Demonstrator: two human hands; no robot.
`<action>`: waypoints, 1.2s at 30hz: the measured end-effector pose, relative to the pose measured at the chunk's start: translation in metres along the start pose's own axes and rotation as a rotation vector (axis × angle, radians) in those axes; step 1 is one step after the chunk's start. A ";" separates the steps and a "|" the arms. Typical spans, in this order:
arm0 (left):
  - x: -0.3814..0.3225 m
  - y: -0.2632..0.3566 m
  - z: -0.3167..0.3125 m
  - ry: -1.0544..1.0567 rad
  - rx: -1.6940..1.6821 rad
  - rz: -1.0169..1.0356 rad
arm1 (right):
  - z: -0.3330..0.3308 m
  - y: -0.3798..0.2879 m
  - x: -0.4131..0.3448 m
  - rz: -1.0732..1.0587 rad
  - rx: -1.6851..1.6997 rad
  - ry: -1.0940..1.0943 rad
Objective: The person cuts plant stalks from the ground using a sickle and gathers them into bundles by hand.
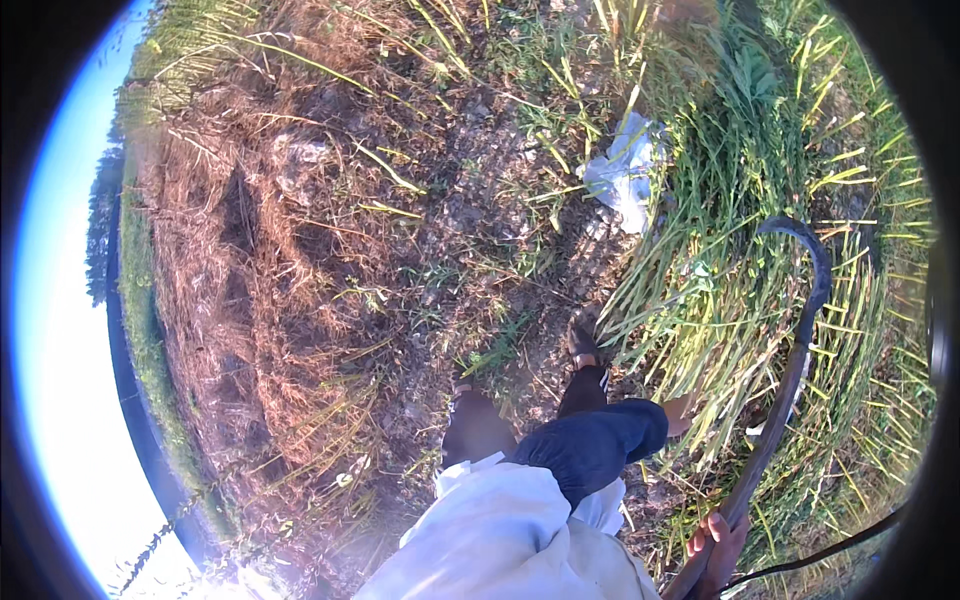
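Note:
My left hand (679,416) reaches out of a dark blue sleeve (585,450) to the lower ends of a heap of cut green stalks (705,322). Its fingers are partly lost among the stalks, so their grip cannot be made out. At the lower right, my right hand (720,536) is closed around the long handle of a sickle (772,427). The dark hooked blade (817,262) points up and curls left over the heap.
Cut stubble (847,180) stands up to the right of the heap. A crumpled white plastic sheet (626,172) lies beside the stalks. Dry brown plant litter (277,300) covers the ground at left. My shoe (581,341) is close to the heap. A dark cord-like strip (825,551) runs at lower right.

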State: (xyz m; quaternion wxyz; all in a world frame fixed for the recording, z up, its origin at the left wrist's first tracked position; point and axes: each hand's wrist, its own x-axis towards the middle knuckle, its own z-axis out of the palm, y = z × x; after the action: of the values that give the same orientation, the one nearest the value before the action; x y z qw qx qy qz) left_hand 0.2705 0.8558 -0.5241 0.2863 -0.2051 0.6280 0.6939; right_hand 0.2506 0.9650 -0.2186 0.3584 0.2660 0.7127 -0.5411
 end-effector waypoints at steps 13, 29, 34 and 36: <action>-0.379 -0.242 -0.024 1.699 -0.387 -0.364 | 0.230 -0.024 0.025 0.145 -0.921 -1.134; -0.725 -0.352 -0.015 3.093 -1.026 0.062 | 0.430 0.156 -0.123 0.212 -1.714 -1.358; -0.818 -0.339 -0.031 3.138 -0.799 0.130 | 0.479 0.260 -0.201 0.443 -1.721 -1.295; -0.843 -0.338 -0.042 3.088 -0.815 0.289 | 0.499 0.301 -0.225 0.558 -1.673 -1.299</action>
State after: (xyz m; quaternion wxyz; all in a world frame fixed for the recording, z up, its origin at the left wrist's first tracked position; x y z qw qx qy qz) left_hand 1.1230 0.7124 -0.2412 0.7284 0.6773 -0.0974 0.0346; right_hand 0.7285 0.5687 -0.2926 0.8431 -0.2455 0.4443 0.1774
